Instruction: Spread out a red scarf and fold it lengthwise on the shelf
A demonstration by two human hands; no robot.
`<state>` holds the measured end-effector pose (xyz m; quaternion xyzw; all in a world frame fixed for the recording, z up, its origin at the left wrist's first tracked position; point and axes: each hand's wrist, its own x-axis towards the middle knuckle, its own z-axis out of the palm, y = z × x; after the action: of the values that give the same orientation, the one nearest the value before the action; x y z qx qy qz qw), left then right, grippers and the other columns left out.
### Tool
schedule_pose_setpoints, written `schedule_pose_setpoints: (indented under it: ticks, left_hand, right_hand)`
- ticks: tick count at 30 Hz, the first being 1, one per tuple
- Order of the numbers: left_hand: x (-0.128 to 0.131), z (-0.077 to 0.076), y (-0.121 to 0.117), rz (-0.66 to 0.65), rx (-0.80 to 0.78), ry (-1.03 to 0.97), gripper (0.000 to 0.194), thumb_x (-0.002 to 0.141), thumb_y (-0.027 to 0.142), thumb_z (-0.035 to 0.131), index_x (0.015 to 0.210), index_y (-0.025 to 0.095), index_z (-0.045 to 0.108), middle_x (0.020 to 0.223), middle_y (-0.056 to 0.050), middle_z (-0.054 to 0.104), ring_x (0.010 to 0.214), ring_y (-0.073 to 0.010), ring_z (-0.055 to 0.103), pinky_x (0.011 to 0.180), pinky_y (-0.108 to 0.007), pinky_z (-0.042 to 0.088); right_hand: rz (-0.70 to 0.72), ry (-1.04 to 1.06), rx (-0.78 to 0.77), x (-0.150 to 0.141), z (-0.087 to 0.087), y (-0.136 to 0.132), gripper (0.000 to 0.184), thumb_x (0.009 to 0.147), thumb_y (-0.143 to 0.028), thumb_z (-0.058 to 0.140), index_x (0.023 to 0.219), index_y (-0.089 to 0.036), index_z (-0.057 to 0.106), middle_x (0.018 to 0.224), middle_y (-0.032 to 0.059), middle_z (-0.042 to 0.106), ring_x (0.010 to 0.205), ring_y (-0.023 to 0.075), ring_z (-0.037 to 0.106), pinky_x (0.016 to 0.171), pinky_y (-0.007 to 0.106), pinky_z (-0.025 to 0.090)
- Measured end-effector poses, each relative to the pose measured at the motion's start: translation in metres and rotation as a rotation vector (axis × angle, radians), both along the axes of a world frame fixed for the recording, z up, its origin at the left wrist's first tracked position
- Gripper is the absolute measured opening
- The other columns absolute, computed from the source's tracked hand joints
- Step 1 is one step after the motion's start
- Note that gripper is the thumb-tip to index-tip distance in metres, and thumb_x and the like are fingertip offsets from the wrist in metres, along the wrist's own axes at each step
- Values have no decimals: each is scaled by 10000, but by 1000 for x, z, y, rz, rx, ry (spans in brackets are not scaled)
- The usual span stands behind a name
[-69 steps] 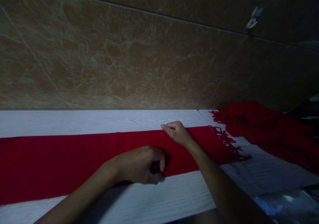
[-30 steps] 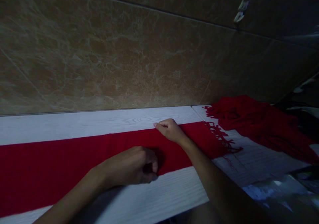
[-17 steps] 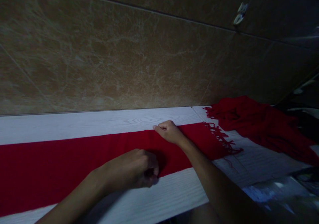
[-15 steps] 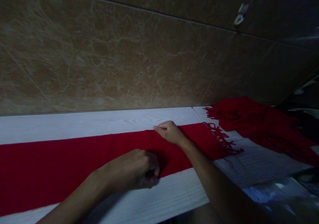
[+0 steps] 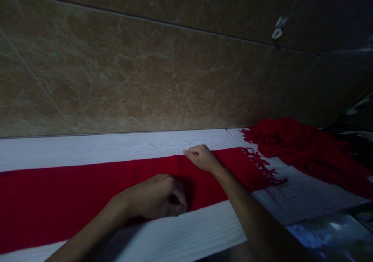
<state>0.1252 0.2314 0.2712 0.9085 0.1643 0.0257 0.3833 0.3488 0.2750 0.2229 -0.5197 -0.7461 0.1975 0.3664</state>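
A long red scarf (image 5: pixel 75 199) with a fringed end lies flat from the left side of the view to the right of centre. My left hand (image 5: pixel 159 196) is closed at the scarf's near edge, thumb and fingers pinching the cloth there. At the far edge my right hand (image 5: pixel 201 158) is curled shut on the cloth, its thumb along the border. Several dark red tassels (image 5: pixel 262 165) hang off the end, beyond my right wrist. The fabric under my left palm is hidden.
A white wood-grain surface (image 5: pixel 110 147) bears the scarf. A heap of red fringed cloth (image 5: pixel 303 149) lies at the right, against the brown marbled tile wall (image 5: pixel 163 75). A clear plastic package (image 5: pixel 326 231) is at lower right, and a small white hook (image 5: pixel 279 28) is on the wall.
My left fingers have come down onto the scarf's near edge and closed on it. The right hand keeps its hold at the far edge. The view has tilted slightly.
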Motion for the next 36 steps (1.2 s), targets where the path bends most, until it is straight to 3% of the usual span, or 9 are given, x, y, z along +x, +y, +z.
schedule_pose_setpoints:
  ticks: [3, 5, 9, 15, 24, 27, 29, 32, 36]
  left_hand:
    - [0, -5, 7, 82, 55, -99, 136, 898, 160, 699, 947, 212, 815, 906, -19, 800, 781, -136, 708, 730, -220, 515]
    - [1, -10, 13, 209, 226, -167, 167, 953, 258, 670, 1054, 220, 798, 1108, -64, 792, 1011, -192, 709, 926, -307, 539]
    - [0, -24, 24, 380, 527, -47, 723, 984, 596, 573, 1586, 219, 441, 1678, -139, 380, 1579, -327, 277, 1283, -561, 222]
    - [-2, -31, 24, 360, 398, 220, 1072, 902, 845, 431, 1678, 156, 159, 1725, -158, 136, 1611, -346, 90, 1301, -615, 56]
    - [2, -20, 19, 270, 380, 281, 1020, 794, 903, 535, 1635, 390, 269, 1736, -69, 146, 1572, -501, -31, 1136, -863, -54]
    - [0, -21, 17, 253, 403, 278, 1027, 784, 922, 516, 1632, 395, 271, 1734, -93, 137, 1565, -517, -39, 1121, -875, -47]
    - [-1, -22, 15, 261, 432, 253, 981, 834, 899, 473, 1637, 373, 270, 1730, -102, 135, 1574, -495, -29, 1148, -848, -47]
    - [-3, -23, 11, 269, 471, 187, 810, 989, 768, 331, 1648, 301, 264, 1722, -92, 171, 1602, -394, 15, 1238, -736, -31]
    - [-2, -27, 6, 213, 477, 100, 769, 1042, 678, 316, 1656, 219, 248, 1706, -110, 216, 1608, -295, 124, 1315, -563, 84]
  right_hand:
    - [-13, 8, 34, 1, 3, -1, 519, 897, -520, 468, 534, -238, 226, 532, -55, 210, 511, 90, 233, 530, 307, 178]
    - [-28, 5, 56, 3, 4, -1, 513, 902, -518, 464, 538, -236, 236, 536, -54, 215, 516, 93, 240, 532, 305, 182]
    - [-57, -32, 112, 8, 2, 1, 499, 922, -500, 466, 540, -230, 292, 531, -55, 245, 527, 102, 267, 542, 302, 186]
    - [-98, -15, 271, 11, 2, 3, 395, 928, -401, 541, 610, -225, 386, 592, -49, 415, 581, 113, 366, 588, 273, 269]
    - [22, 4, 372, 16, 4, 2, 216, 946, -257, 584, 739, -204, 612, 790, 14, 603, 764, 148, 568, 731, 276, 455]
    - [37, -63, 345, 16, 6, -2, 176, 974, -275, 582, 906, -194, 723, 955, 70, 705, 924, 183, 648, 867, 330, 521]
    - [40, -155, 269, 15, 9, -13, 266, 1002, -326, 576, 1158, -193, 746, 1265, 122, 702, 1189, 224, 634, 1063, 411, 493]
    - [92, -312, 127, 13, 15, -40, 481, 1052, -395, 514, 1498, -223, 568, 1636, 109, 435, 1531, 258, 358, 1281, 536, 255]
    - [201, -419, -50, 16, 14, -78, 563, 1089, -394, 423, 1616, -198, 399, 1697, 95, 301, 1591, 228, 223, 1320, 513, 157]
